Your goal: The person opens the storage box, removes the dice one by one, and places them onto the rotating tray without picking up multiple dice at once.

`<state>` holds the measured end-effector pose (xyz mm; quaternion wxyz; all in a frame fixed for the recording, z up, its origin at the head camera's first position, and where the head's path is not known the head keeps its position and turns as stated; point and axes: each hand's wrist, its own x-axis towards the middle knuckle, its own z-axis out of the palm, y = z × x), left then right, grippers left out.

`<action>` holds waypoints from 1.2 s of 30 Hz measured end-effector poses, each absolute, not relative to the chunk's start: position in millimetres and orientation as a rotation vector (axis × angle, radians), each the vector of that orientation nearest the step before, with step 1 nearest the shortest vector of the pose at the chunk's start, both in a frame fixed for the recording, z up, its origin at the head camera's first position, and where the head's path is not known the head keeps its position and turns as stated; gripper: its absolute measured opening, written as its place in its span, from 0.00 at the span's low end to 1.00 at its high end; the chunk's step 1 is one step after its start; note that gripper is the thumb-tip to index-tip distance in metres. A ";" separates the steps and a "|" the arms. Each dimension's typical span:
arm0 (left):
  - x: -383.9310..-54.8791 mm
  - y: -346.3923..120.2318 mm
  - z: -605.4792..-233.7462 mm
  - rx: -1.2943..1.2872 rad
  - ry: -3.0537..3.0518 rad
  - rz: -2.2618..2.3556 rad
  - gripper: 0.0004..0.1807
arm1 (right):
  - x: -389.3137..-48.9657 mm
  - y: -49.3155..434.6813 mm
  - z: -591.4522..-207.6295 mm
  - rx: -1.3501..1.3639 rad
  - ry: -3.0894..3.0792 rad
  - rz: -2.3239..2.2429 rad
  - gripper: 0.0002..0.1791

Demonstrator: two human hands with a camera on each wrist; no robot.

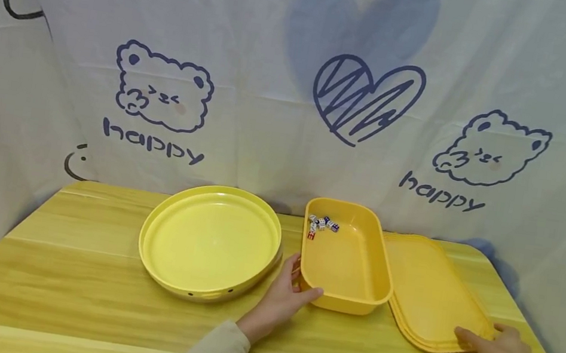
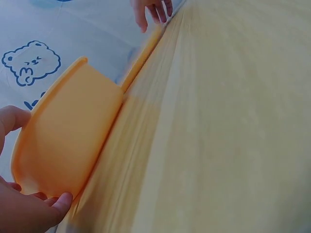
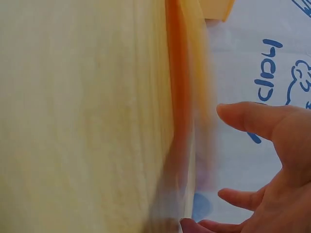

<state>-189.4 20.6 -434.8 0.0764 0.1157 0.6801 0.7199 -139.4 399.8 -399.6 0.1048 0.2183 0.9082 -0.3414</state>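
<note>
A deep orange-yellow plastic box (image 1: 349,264) stands on the table, with several small dice (image 1: 322,223), white, blue and red, bunched at its far left. My left hand (image 1: 280,303) holds the box at its near left corner, fingers by the left side and thumb by the front wall. In the left wrist view, this hand's fingertips meet the box (image 2: 73,131) at rim and wall. Right of the box lies its matching flat lid (image 1: 435,294). My right hand (image 1: 505,352) is at the lid's near right corner, thumb and fingers spread apart; the lid is blurred in the right wrist view.
A round yellow tray (image 1: 210,245) with a raised rim sits left of the box, close to my left hand. Behind the wooden table (image 1: 82,293) hangs a white cloth (image 1: 257,130) with bear and heart drawings, and it also covers the sides.
</note>
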 end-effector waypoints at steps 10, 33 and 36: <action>-187.0 20.4 -432.6 0.307 2.093 2.136 0.47 | -140.5 395.0 -395.7 0.521 2.771 -0.818 0.55; -147.7 -192.5 -398.5 0.869 3.183 1.367 0.42 | -141.9 370.4 -390.5 0.499 2.964 -0.976 0.42; -147.7 -204.0 -408.9 0.898 3.230 1.368 0.43 | -142.0 370.7 -391.2 0.465 2.970 -0.984 0.42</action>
